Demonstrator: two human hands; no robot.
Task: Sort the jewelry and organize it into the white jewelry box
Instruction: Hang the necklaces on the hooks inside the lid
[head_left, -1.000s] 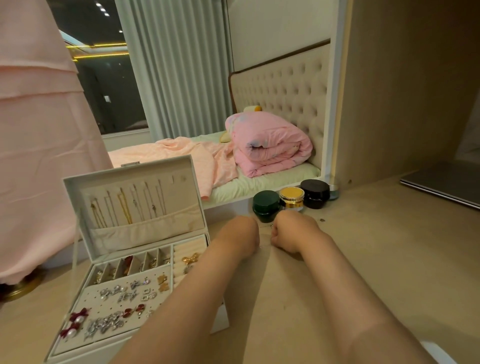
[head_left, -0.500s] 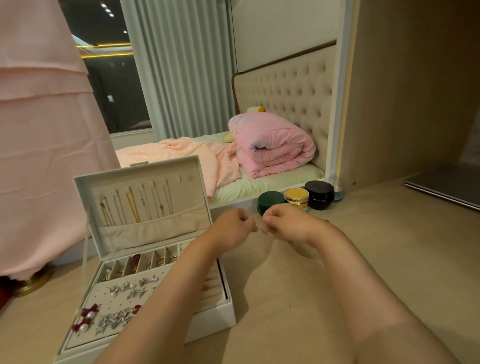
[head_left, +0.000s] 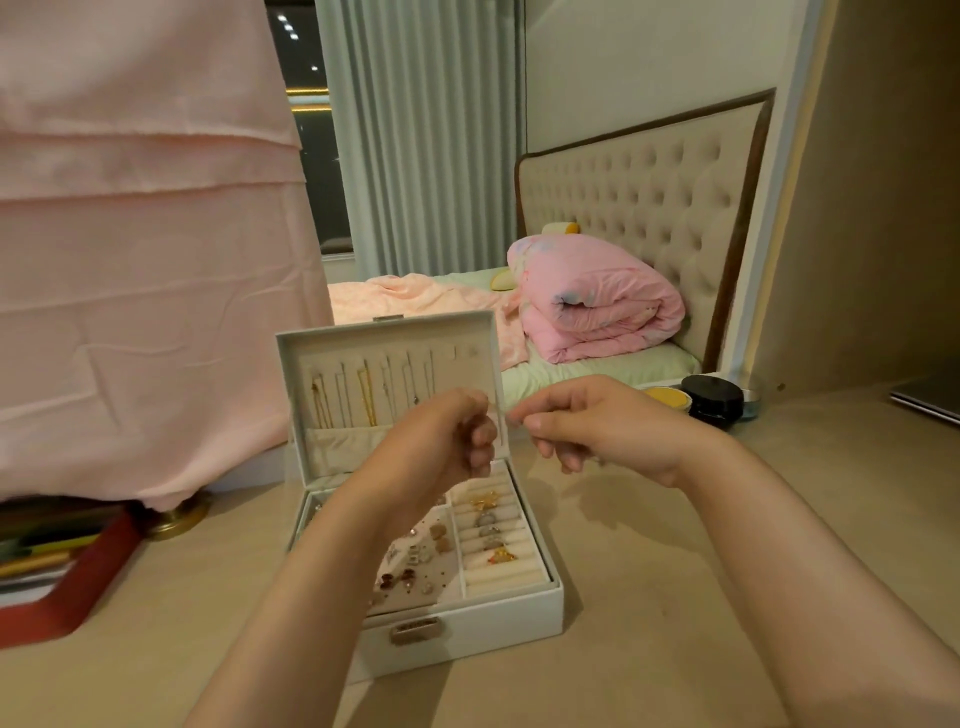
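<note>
Over the open white jewelry box (head_left: 457, 629) both my hands hang close together, not touching. Left hand (head_left: 452, 441): fingers curled in, thumb against forefinger; can't tell if anything is in it. Right hand (head_left: 592, 426): thumb and forefinger pressed together on a tiny pale item (head_left: 510, 417), too small to identify, other fingers loosely curled under.

Box sits on the beige desk (head_left: 675, 597) right in front of me, latch side toward me. Lid (head_left: 467, 338) stands upright, with necklaces (head_left: 366, 395) hanging in a row inside it above a fabric pocket. Rings (head_left: 488, 530) are in the roll slots on the right of the tray, earrings (head_left: 410, 571) on the flat pad beside them. My left forearm covers the tray's left part.

Black jar (head_left: 711, 395) and yellow-topped jar (head_left: 667, 399) sit at the desk's far edge behind my right hand. Folded pink quilt (head_left: 597, 301) on the bed beyond. Pink cloth (head_left: 145, 260) hangs at left.
</note>
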